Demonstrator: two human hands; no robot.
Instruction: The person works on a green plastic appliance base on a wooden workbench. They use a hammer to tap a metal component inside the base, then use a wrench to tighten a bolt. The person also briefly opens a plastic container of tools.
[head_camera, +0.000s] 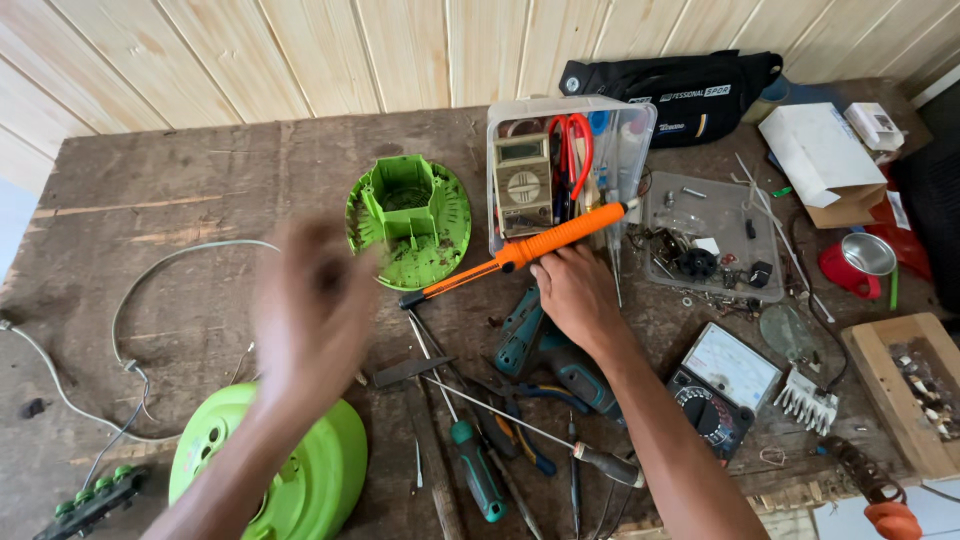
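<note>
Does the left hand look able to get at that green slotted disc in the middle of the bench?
Probably yes. The left hand, blurred, hovers just beside the green slotted disc, and nothing lies between them on the wooden bench.

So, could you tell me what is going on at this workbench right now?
A person is working at a cluttered wooden bench. Their right hand grips an orange-handled tool that lies across the edge of a clear plastic box holding a multimeter. Their left hand is blurred, raised over the bench and holding nothing visible. A green plastic part sits behind it, a green round cover in front, and screwdrivers lie alongside.
</note>
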